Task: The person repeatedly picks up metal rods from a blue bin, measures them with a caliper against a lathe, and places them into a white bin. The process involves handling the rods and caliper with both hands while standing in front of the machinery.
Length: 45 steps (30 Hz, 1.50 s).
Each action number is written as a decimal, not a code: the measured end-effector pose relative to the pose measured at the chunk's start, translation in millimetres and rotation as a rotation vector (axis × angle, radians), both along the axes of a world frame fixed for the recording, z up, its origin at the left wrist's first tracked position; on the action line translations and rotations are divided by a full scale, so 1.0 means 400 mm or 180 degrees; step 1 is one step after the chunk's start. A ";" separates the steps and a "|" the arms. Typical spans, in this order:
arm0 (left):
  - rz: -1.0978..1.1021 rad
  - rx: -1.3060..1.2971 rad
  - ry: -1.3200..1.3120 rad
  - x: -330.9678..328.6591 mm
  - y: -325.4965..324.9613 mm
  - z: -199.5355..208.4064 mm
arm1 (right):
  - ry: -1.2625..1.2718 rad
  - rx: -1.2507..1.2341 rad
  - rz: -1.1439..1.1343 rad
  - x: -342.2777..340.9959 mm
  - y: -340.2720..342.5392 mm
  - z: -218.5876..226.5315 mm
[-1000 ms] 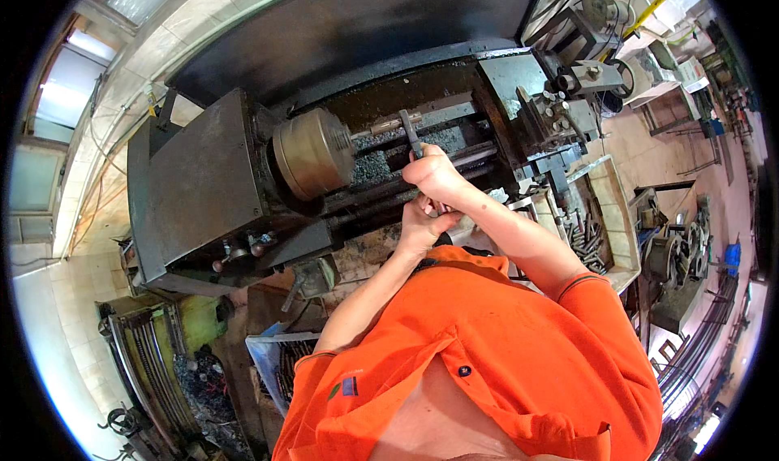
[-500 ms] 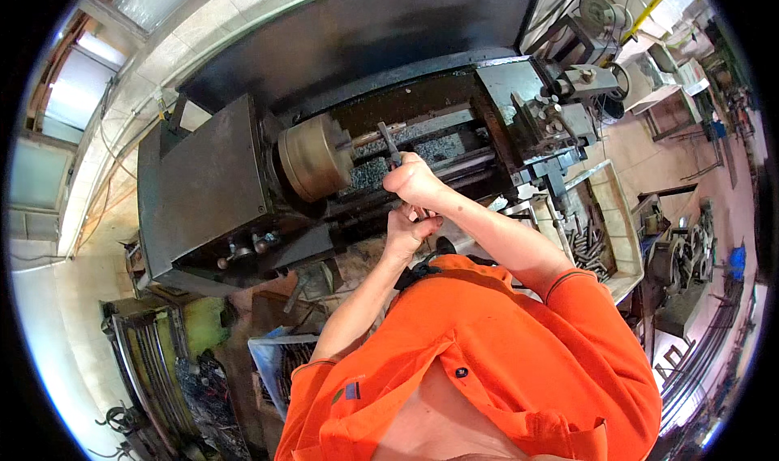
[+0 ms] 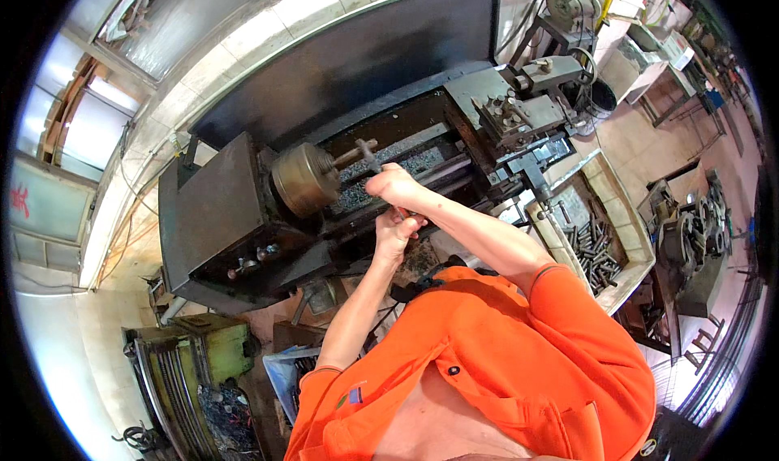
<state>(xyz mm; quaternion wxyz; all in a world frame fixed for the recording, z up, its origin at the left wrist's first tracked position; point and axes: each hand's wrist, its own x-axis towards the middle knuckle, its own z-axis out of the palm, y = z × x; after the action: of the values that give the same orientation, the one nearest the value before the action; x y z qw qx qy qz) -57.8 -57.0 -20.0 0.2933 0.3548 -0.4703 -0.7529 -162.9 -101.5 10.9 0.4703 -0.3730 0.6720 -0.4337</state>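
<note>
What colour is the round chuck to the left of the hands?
Dull brassy brown; the head view shows the chuck best.

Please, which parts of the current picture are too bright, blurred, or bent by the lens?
Head view: glare whitens the window at left, but the right hand is clear; head view: the chuck looks streaky, perhaps motion blur; head view: the dark back panel has a bowed upper edge.

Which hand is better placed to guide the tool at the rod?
Probably the right hand: it is nearer the rod in the chuck, with the tool extending past it; the left hand is nearer the shirt.
</note>
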 end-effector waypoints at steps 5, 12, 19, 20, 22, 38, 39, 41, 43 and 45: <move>-0.0058 -0.0007 0.0238 -0.035 0.007 -0.017 | -0.0570 -0.0218 0.0042 -0.060 0.014 -0.061; 0.0016 -0.0179 0.0298 -0.016 -0.001 -0.010 | -0.0693 0.0140 0.0143 -0.035 0.038 0.056; 0.0300 -0.0157 0.0156 0.002 -0.012 -0.078 | 0.0251 -0.0164 0.0312 -0.009 0.003 -0.023; 0.0326 -0.0135 0.0249 0.000 -0.003 -0.055 | 0.0530 -0.0399 0.0420 -0.009 0.001 -0.031; 0.0317 -0.0067 0.0303 -0.010 0.002 -0.047 | 0.0610 -0.0412 0.0372 -0.012 -0.003 -0.042; -0.1416 -0.1534 -0.0896 -0.078 0.027 -0.008 | -0.1500 -0.1043 -0.1285 -0.136 0.219 -0.054; -0.1546 -0.1866 -0.1091 -0.082 0.037 0.013 | -0.1419 -0.1010 -0.1309 -0.137 0.261 -0.041; -0.1507 -0.2459 -0.1249 -0.071 0.071 0.005 | -0.1319 -0.1209 -0.1429 -0.115 0.337 -0.035; -0.1589 -0.2846 -0.1534 -0.072 0.102 0.031 | -0.1500 -0.1069 -0.1640 -0.090 0.416 -0.036; -0.1891 -0.3042 -0.1879 -0.086 0.134 0.043 | -0.1364 -0.0631 -0.2058 -0.088 0.474 -0.024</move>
<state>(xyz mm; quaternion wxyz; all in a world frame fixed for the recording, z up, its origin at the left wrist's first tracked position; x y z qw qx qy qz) -92.0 -3.4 -2.6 0.0558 0.2317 -0.8939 -0.3796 -198.1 88.3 1.3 0.4008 -0.0868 0.5963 -0.6901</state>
